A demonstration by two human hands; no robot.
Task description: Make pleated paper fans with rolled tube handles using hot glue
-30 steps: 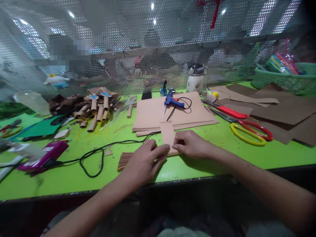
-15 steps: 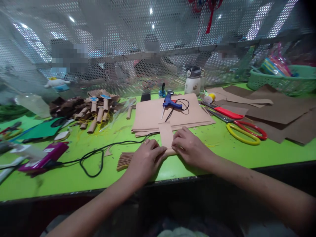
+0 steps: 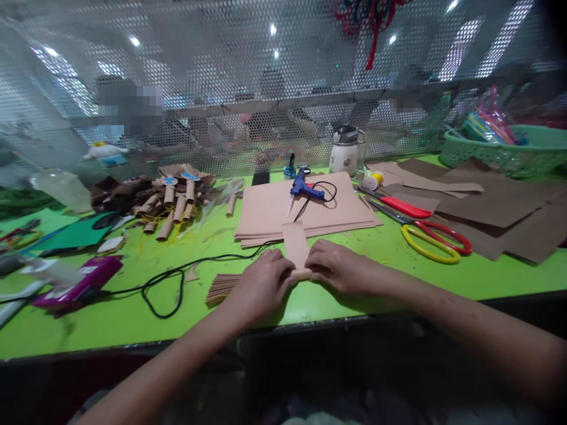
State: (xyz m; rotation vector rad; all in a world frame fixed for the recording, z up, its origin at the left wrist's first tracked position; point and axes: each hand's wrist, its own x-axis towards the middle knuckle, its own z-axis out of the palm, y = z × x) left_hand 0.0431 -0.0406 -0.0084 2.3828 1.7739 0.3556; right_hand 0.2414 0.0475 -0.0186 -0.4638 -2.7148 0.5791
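Observation:
A strip of brown paper (image 3: 295,245) lies on the green table, its near end rolled into a small tube between my hands. My left hand (image 3: 268,280) pinches the left end of the roll, and my right hand (image 3: 335,267) pinches the right end. The strip's far end reaches the edge of a stack of brown paper sheets (image 3: 261,206). On that stack rests a blue glue gun (image 3: 305,188) with a black cord. A fanned, pleated brown paper piece (image 3: 220,288) sits just left of my left hand, partly hidden by it.
Scissors with red and yellow handles (image 3: 432,243) lie to the right, near dark brown paper (image 3: 491,200). Rolled paper pieces (image 3: 177,206) are heaped at the left, beyond a purple box (image 3: 82,286). A bottle (image 3: 344,154) and a green basket (image 3: 500,153) stand behind.
Both hands keep their pinch on the paper strip, and the rolled near end shows more clearly between them. The whole view has shifted slightly.

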